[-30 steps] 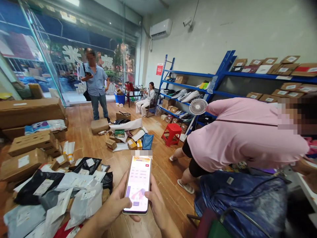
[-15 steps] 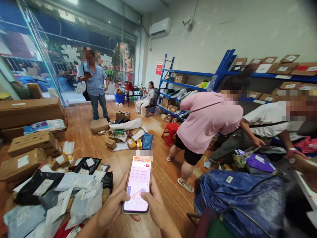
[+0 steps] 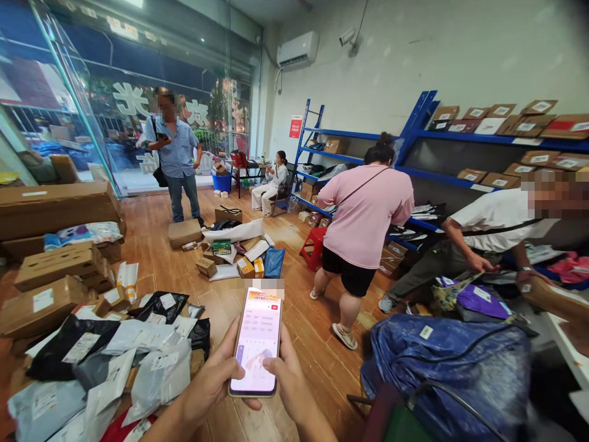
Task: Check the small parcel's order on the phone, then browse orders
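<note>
A smartphone (image 3: 256, 344) with a lit white and pink screen is held upright in front of me, between both hands. My left hand (image 3: 219, 368) is closed round its left edge, with the thumb over the lower left of the screen. On the other edge, my right hand (image 3: 289, 368) grips the phone too, its thumb over the lower right of the screen. A fingertip shows beneath the phone's bottom edge; the other fingers are hidden behind it. Finer details on the screen are blurred.
Bagged parcels (image 3: 138, 337) and cardboard boxes (image 3: 59, 301) cover the floor at left. More packages (image 3: 234, 245) lie ahead. At right are a blue sack (image 3: 442, 362), a red stool (image 3: 315, 248), blue shelves (image 3: 464, 178), a person in pink (image 3: 368, 215) and a person bending with a box (image 3: 497, 227).
The person in pink has straightened and turned towards the shelves. At far right, the bending person's box has shifted left. My hands and the phone stay almost in place.
</note>
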Demonstrator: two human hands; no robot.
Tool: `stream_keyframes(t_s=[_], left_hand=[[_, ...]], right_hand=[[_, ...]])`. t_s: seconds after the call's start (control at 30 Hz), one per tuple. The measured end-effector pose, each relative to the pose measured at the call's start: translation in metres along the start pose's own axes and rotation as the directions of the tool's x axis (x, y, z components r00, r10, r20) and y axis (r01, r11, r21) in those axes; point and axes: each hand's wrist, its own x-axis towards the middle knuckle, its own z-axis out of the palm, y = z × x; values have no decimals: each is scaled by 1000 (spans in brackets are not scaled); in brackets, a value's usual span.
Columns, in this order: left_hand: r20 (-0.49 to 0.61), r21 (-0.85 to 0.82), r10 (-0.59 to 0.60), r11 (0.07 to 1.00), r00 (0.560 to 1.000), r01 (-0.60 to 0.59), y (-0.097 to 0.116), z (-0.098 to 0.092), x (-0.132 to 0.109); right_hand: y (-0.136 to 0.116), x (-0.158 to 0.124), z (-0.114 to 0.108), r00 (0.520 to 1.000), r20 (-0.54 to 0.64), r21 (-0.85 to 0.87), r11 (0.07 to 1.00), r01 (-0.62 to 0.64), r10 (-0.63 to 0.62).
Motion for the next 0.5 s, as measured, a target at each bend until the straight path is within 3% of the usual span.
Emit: stream_keyframes(t_s=[0.3,0.5], left_hand=[[-27,-10,5,1000,1000,-6,-7,-6,3],[-31,-18,2,1000,1000,-2,-10,-8,5]], right_hand=[[2,1,6,1000,-13,-69,997,20,-21],[-1,1,2,1000,-5,-29,1000,-4,4]])
